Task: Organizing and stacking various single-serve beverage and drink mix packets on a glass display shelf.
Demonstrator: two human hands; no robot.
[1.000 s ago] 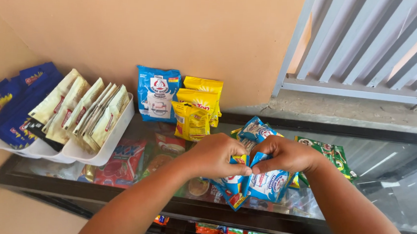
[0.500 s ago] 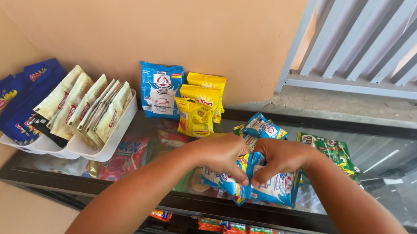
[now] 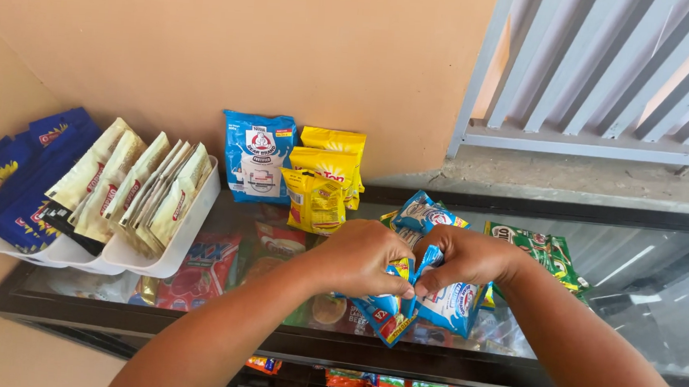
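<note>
My left hand (image 3: 360,259) and my right hand (image 3: 461,260) meet over the glass counter top (image 3: 646,271), each pinching a strip of blue and white sachets (image 3: 446,306). The strip hangs down between the two hands, with one sachet tilted under my left fingers. More blue sachets (image 3: 424,214) lie just behind my hands. Green sachets (image 3: 543,249) lie to the right of my right hand.
A blue and white pouch (image 3: 258,157) and yellow packets (image 3: 325,176) stand against the tan wall. At the left, a white tray (image 3: 175,246) holds cream sachets, with dark blue packets (image 3: 18,179) beside it. Snack packs show under the glass. Grey bars (image 3: 612,67) rise at the upper right.
Both hands stay on the blue sachets and have shifted them slightly, the strip now hanging lower between the fingers. The view has drifted a little.
</note>
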